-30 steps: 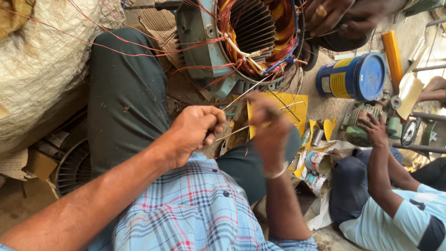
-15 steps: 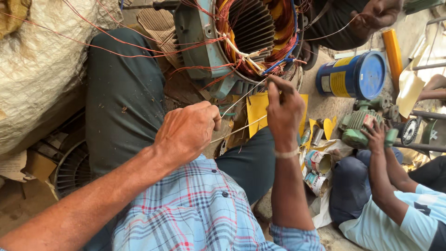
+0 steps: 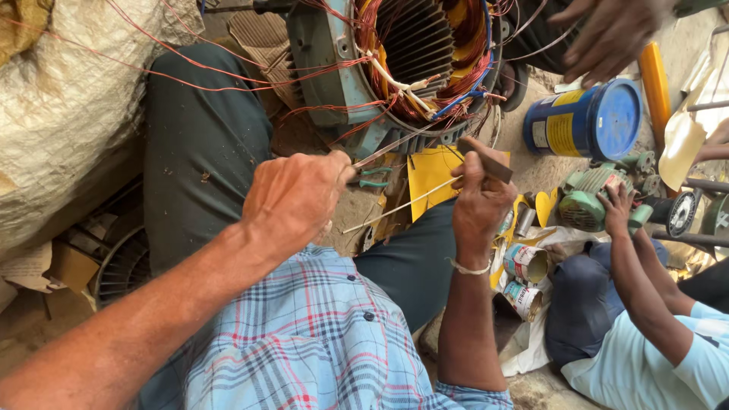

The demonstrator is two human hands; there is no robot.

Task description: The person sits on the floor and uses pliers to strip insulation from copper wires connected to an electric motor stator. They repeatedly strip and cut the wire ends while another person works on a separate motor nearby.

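Observation:
A large motor stator (image 3: 345,68) with copper windings (image 3: 387,83) and loose red wires lies on its side in front of my knees. My left hand (image 3: 296,201) is closed on a thin metal strip (image 3: 387,148) whose tip reaches the stator's lower rim. To the right and just below that rim, my right hand (image 3: 478,201) grips a short dark flat stick (image 3: 490,161). A thin pale rod (image 3: 399,205) runs from its fingers down to the left. A yellow sheet (image 3: 429,173) lies between the hands.
Another person's hand (image 3: 607,34) hovers at the top right above a blue can (image 3: 585,121). A person in a light blue shirt (image 3: 653,357) sits at the right, one hand (image 3: 619,203) on a small green motor (image 3: 585,205). Small tins (image 3: 524,264) stand nearby; a white sack (image 3: 68,114) fills the left.
My right hand has risen from beside my left hand to the stator's lower rim, still holding the stick. My left hand has hardly moved. The other person's hand at the top has shifted right.

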